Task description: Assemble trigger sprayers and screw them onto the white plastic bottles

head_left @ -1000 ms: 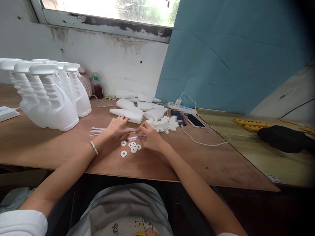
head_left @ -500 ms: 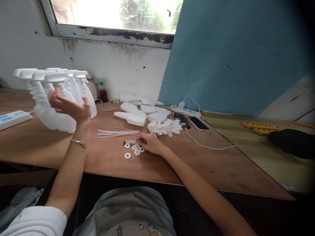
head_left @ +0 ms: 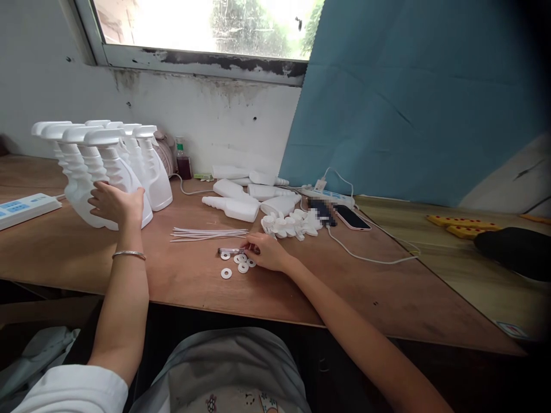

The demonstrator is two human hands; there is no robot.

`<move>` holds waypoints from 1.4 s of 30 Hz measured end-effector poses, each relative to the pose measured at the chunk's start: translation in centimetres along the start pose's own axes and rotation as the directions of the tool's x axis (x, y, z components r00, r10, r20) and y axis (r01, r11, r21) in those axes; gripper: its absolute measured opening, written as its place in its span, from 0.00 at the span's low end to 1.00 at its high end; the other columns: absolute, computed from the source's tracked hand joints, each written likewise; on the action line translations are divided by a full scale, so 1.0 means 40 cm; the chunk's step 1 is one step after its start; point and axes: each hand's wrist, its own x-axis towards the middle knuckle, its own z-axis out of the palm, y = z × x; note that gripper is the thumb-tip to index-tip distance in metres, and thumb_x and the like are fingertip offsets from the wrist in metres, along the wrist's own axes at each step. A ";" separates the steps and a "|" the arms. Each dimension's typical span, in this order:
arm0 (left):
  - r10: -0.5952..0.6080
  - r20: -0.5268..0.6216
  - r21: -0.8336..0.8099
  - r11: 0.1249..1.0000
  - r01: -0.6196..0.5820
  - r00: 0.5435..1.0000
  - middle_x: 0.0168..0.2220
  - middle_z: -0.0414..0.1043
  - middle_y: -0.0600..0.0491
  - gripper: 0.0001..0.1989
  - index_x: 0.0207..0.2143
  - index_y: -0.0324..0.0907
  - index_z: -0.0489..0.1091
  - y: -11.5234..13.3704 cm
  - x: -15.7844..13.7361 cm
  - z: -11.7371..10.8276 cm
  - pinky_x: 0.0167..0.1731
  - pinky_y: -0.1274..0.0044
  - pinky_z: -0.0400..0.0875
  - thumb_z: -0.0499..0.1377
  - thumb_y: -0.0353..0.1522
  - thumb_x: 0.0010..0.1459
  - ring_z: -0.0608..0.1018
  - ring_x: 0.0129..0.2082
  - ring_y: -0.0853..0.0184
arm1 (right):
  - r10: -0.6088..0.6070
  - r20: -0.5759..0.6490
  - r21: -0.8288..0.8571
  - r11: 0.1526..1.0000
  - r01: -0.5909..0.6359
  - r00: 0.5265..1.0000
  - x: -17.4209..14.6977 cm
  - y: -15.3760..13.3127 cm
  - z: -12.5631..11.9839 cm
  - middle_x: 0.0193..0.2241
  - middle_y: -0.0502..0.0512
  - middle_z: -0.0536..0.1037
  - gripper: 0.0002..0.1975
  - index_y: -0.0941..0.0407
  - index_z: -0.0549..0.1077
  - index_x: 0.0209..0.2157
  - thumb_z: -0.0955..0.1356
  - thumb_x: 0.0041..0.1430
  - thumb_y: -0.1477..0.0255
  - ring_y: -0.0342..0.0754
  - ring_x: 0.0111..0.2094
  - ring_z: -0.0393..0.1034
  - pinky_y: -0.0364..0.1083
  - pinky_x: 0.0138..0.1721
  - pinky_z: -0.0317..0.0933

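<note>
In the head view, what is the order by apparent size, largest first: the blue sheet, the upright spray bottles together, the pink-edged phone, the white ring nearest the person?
1. Blue sheet
2. Upright spray bottles, together
3. Pink-edged phone
4. White ring

No word, brand or number legible. Sticker (head_left: 511,330) at 4 o'clock, on the wood-grain board (head_left: 450,269) near its front edge: printed marks, too small to read. White power strip (head_left: 30,211) at 9 o'clock: blue panels, lettering unresolved.
</note>
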 end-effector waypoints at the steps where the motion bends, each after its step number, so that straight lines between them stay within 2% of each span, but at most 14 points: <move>1: -0.016 -0.028 0.049 0.999 0.017 0.999 0.54 0.49 0.29 0.30 0.42 0.35 0.48 -0.002 -0.001 0.002 0.48 0.51 0.39 0.62 0.32 0.40 0.51 0.55 0.39 | -0.002 -0.003 0.001 1.000 0.002 1.000 0.000 0.002 0.001 0.27 0.52 0.73 0.07 0.58 0.72 0.31 0.65 0.49 0.81 0.42 0.28 0.66 0.41 0.29 0.59; 3: -0.034 -0.149 0.136 0.989 0.055 0.988 0.49 0.58 0.32 0.27 0.38 0.36 0.53 -0.006 -0.001 0.009 0.47 0.53 0.45 0.64 0.31 0.36 0.57 0.52 0.40 | -0.010 -0.009 0.008 1.000 0.010 1.000 0.000 0.005 0.003 0.27 0.52 0.72 0.06 0.58 0.72 0.31 0.65 0.50 0.81 0.42 0.27 0.66 0.41 0.29 0.59; 7: 0.034 -0.189 0.084 0.996 -0.018 0.981 0.45 0.62 0.35 0.24 0.34 0.36 0.58 0.007 0.000 0.024 0.46 0.54 0.51 0.65 0.32 0.34 0.63 0.48 0.44 | -0.030 -0.029 0.031 0.999 0.031 0.999 0.000 0.007 0.006 0.26 0.52 0.72 0.06 0.58 0.72 0.29 0.65 0.50 0.80 0.43 0.27 0.66 0.41 0.29 0.60; 12: 0.341 -0.257 -0.071 0.927 -0.369 0.904 0.40 0.63 0.43 0.23 0.37 0.35 0.61 0.073 -0.053 0.049 0.41 0.66 0.62 0.63 0.36 0.41 0.69 0.39 0.58 | -0.031 -0.143 0.067 0.997 0.041 0.989 0.002 0.006 0.003 0.30 0.53 0.73 0.06 0.57 0.70 0.32 0.65 0.51 0.79 0.45 0.30 0.66 0.45 0.35 0.62; 15: 0.520 -0.183 -0.081 0.838 -0.540 0.834 0.35 0.65 0.46 0.22 0.37 0.36 0.63 0.104 -0.119 0.079 0.36 0.70 0.63 0.62 0.40 0.44 0.69 0.34 0.60 | 0.000 -0.256 0.098 0.995 0.026 0.967 0.005 0.001 -0.003 0.35 0.54 0.71 0.11 0.56 0.66 0.41 0.66 0.53 0.74 0.45 0.33 0.66 0.46 0.37 0.62; 17: 0.659 -0.120 -0.084 0.738 -0.669 0.742 0.37 0.67 0.45 0.21 0.39 0.37 0.64 0.112 -0.166 0.101 0.35 0.71 0.63 0.61 0.40 0.46 0.70 0.37 0.59 | 0.041 -0.328 0.145 0.989 0.008 0.944 0.006 -0.005 -0.008 0.32 0.52 0.70 0.15 0.55 0.63 0.44 0.66 0.54 0.69 0.43 0.30 0.64 0.45 0.33 0.62; 22: 0.935 0.016 -0.106 0.353 -0.930 0.353 0.42 0.70 0.48 0.19 0.47 0.46 0.66 0.112 -0.265 0.141 0.42 0.68 0.58 0.57 0.37 0.52 0.69 0.41 0.57 | 0.295 -0.432 0.474 0.878 -0.064 0.852 0.002 -0.021 -0.018 0.18 0.43 0.60 0.15 0.54 0.64 0.30 0.71 0.46 0.63 0.39 0.19 0.54 0.41 0.21 0.53; 24: 0.962 0.040 -0.136 0.272 -0.953 0.269 0.41 0.71 0.48 0.19 0.48 0.47 0.66 0.112 -0.294 0.150 0.41 0.68 0.57 0.56 0.38 0.53 0.70 0.40 0.57 | 0.358 -0.448 0.526 0.846 -0.082 0.819 0.000 -0.027 -0.024 0.16 0.43 0.58 0.17 0.55 0.62 0.22 0.71 0.45 0.60 0.40 0.20 0.55 0.42 0.23 0.54; 27: 0.975 0.068 -0.208 0.222 -0.953 0.212 0.42 0.71 0.45 0.20 0.50 0.48 0.66 0.112 -0.325 0.156 0.40 0.68 0.58 0.55 0.39 0.54 0.71 0.40 0.57 | 0.402 -0.509 0.551 0.832 -0.071 0.761 0.000 -0.041 -0.037 0.20 0.48 0.65 0.15 0.54 0.65 0.25 0.68 0.48 0.57 0.46 0.29 0.64 0.46 0.33 0.61; 30: 0.972 0.097 -0.298 0.235 -0.925 0.215 0.45 0.70 0.45 0.19 0.52 0.49 0.65 0.112 -0.345 0.155 0.43 0.67 0.57 0.53 0.36 0.57 0.71 0.43 0.57 | 0.444 -0.545 0.588 0.807 -0.053 0.711 0.003 -0.054 -0.048 0.27 0.52 0.72 0.16 0.54 0.67 0.34 0.68 0.49 0.57 0.50 0.38 0.66 0.49 0.43 0.62; 33: 0.967 0.104 -0.370 0.256 -0.893 0.234 0.49 0.68 0.45 0.18 0.51 0.49 0.64 0.117 -0.357 0.151 0.48 0.66 0.56 0.49 0.31 0.58 0.71 0.47 0.58 | 0.474 -0.543 0.621 0.782 -0.049 0.693 0.003 -0.059 -0.051 0.31 0.52 0.73 0.19 0.53 0.67 0.38 0.69 0.47 0.59 0.51 0.39 0.68 0.51 0.44 0.62; 37: 0.963 0.068 -0.489 0.260 -0.832 0.261 0.51 0.67 0.44 0.17 0.49 0.45 0.65 0.130 -0.358 0.141 0.52 0.65 0.54 0.50 0.28 0.57 0.68 0.52 0.58 | 0.419 -0.531 0.560 0.826 -0.066 0.737 -0.001 -0.050 -0.037 0.31 0.52 0.72 0.23 0.53 0.66 0.40 0.72 0.42 0.62 0.51 0.36 0.67 0.50 0.39 0.64; 39: 0.943 0.021 -0.582 0.282 -0.763 0.332 0.50 0.67 0.45 0.17 0.47 0.45 0.64 0.140 -0.351 0.131 0.52 0.65 0.55 0.54 0.29 0.54 0.68 0.52 0.58 | 0.357 -0.510 0.526 0.849 -0.045 0.783 -0.003 -0.041 -0.027 0.33 0.53 0.71 0.23 0.53 0.64 0.39 0.72 0.42 0.63 0.49 0.34 0.67 0.49 0.36 0.64; 42: 0.847 -0.017 -0.766 0.330 -0.552 0.531 0.49 0.67 0.47 0.22 0.46 0.45 0.64 0.158 -0.341 0.105 0.51 0.67 0.59 0.62 0.32 0.46 0.68 0.51 0.58 | 0.276 -0.521 0.450 0.893 -0.015 0.807 0.000 -0.029 -0.018 0.42 0.55 0.68 0.23 0.52 0.62 0.43 0.71 0.45 0.63 0.48 0.38 0.66 0.48 0.39 0.63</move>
